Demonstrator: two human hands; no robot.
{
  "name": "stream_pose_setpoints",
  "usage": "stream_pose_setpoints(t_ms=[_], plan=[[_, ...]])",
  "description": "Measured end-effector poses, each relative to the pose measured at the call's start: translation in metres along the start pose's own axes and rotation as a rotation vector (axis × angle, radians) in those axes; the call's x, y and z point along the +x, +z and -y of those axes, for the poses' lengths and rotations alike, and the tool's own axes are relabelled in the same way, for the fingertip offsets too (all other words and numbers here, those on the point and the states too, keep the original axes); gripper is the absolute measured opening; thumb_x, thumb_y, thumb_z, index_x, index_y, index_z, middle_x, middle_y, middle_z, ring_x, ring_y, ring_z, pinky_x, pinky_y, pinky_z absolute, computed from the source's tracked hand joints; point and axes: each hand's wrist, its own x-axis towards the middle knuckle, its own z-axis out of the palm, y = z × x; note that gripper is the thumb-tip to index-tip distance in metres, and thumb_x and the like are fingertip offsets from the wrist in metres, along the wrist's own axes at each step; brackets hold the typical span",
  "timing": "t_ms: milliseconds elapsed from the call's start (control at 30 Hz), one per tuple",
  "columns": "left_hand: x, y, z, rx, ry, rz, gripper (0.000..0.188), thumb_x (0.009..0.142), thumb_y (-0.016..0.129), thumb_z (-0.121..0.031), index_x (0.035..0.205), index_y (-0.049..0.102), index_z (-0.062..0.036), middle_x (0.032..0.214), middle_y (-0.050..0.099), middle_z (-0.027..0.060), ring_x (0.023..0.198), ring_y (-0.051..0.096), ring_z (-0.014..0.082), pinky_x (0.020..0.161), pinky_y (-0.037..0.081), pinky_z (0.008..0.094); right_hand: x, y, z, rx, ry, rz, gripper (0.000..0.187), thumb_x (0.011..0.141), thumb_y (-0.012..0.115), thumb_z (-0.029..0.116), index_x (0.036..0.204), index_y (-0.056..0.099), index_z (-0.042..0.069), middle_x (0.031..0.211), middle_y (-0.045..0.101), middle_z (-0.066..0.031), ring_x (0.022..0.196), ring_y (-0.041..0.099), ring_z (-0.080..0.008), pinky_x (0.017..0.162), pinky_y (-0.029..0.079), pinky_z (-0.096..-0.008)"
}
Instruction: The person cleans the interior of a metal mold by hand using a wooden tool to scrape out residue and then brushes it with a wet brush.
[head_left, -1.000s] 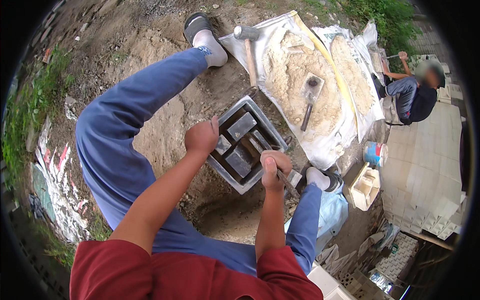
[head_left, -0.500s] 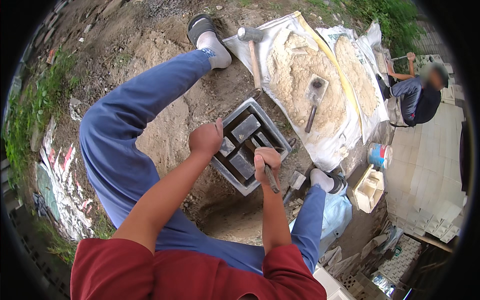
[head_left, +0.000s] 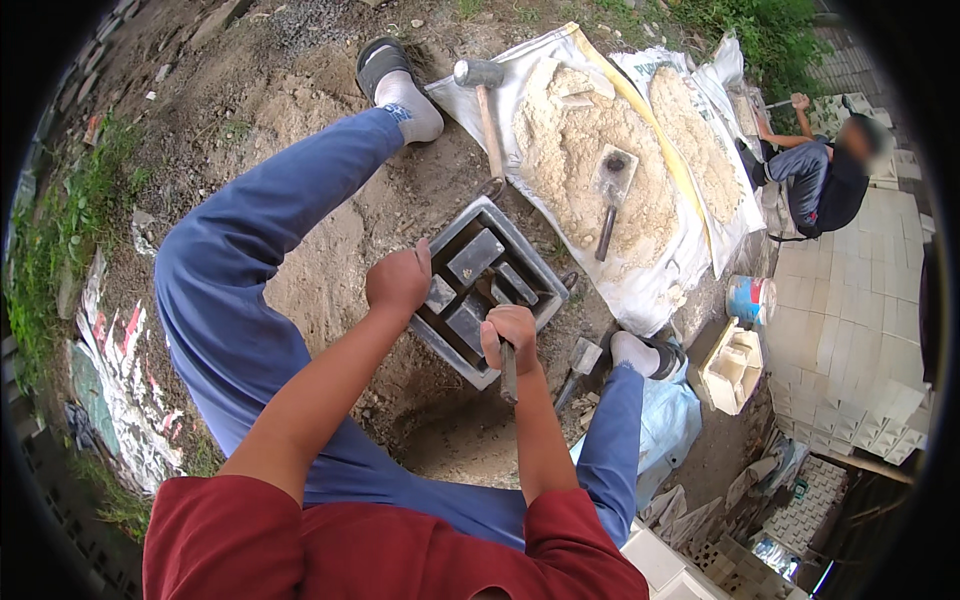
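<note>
Between my legs, a dark grey metal mould (head_left: 534,252) rests tilted like a diamond on the ground, with several rectangular blocks inside. My left hand (head_left: 398,282) is closed at the mould's left corner; its fingertips are mostly hidden. Over the mould's near right part, my right hand (head_left: 510,336) is wrapped round the handle of a hand tool (head_left: 509,374). The handle's end points toward me, and the tool's working end reaches down among the blocks, too hidden to tell its kind. A small hammer (head_left: 577,370) lies right of the mould, by my right foot.
Beyond the mould lie a mallet (head_left: 485,110) and white sacks (head_left: 652,312) spread under pale powder (head_left: 560,130), with a trowel (head_left: 612,180) on it. At right stand a paint bucket (head_left: 750,299), a cream moulded block (head_left: 733,367) and stacked blocks (head_left: 830,330). Another person (head_left: 825,185) sits far right.
The whole view has shifted slightly. My right hand has moved a little nearer and left over the mould, and the tool's handle now points more straight toward me. My left hand keeps its place.
</note>
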Motion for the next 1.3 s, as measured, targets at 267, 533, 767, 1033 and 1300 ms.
stream_pose_setpoints(t_ms=[267, 533, 767, 1033, 1300], plan=[[0.002, -0.003, 0.005, -0.027, 0.013, -0.037, 0.067, 0.107, 0.031, -0.044, 0.080, 0.075, -0.0018, 0.081, 0.070, 0.0266, 0.076, 0.068, 0.0469, 0.076, 0.054, 0.0564, 0.030, -0.007, 0.038, 0.028, -0.057, -0.076, 0.029, 0.075, 0.059, -0.002, 0.058, 0.038, 0.007, 0.055, 0.035, -0.0080, 0.044, 0.041, -0.0294, 0.044, 0.031, -0.0373], [0.002, 0.000, -0.001, -0.022, 0.009, 0.004, 0.066, 0.107, 0.031, -0.045, 0.080, 0.075, -0.0037, 0.083, 0.072, 0.0233, 0.079, 0.069, 0.0449, 0.078, 0.054, 0.0546, 0.004, -0.003, -0.013, -0.007, 0.033, -0.076, 0.022, 0.085, 0.061, 0.008, 0.066, 0.056, -0.001, 0.060, 0.057, -0.0127, 0.052, 0.059, -0.0313, 0.053, 0.047, -0.0373], [0.001, 0.000, -0.002, -0.010, 0.001, 0.000, 0.066, 0.107, 0.031, -0.045, 0.079, 0.074, -0.0036, 0.082, 0.071, 0.0246, 0.078, 0.069, 0.0455, 0.077, 0.054, 0.0554, 0.032, -0.015, 0.023, 0.057, 0.024, -0.123, 0.031, 0.084, 0.059, 0.001, 0.058, 0.041, 0.002, 0.053, 0.040, -0.0076, 0.044, 0.042, -0.0259, 0.046, 0.033, -0.0358], [0.001, -0.005, -0.003, -0.010, -0.020, -0.009, 0.067, 0.107, 0.030, -0.046, 0.081, 0.075, -0.0035, 0.083, 0.071, 0.0237, 0.079, 0.069, 0.0457, 0.077, 0.054, 0.0552, 0.022, -0.008, -0.019, 0.082, 0.196, -0.270, 0.034, 0.091, 0.058, 0.010, 0.061, 0.045, -0.001, 0.054, 0.042, -0.0099, 0.045, 0.045, -0.0258, 0.047, 0.034, -0.0363], [0.001, -0.003, 0.000, 0.026, -0.020, 0.001, 0.067, 0.107, 0.030, -0.045, 0.082, 0.075, -0.0040, 0.086, 0.072, 0.0231, 0.081, 0.070, 0.0445, 0.078, 0.055, 0.0548, 0.031, -0.024, 0.000, 0.222, 0.277, -0.275, 0.036, 0.094, 0.057, 0.014, 0.063, 0.052, -0.002, 0.056, 0.049, -0.0052, 0.049, 0.046, -0.0161, 0.049, 0.033, -0.0319]])
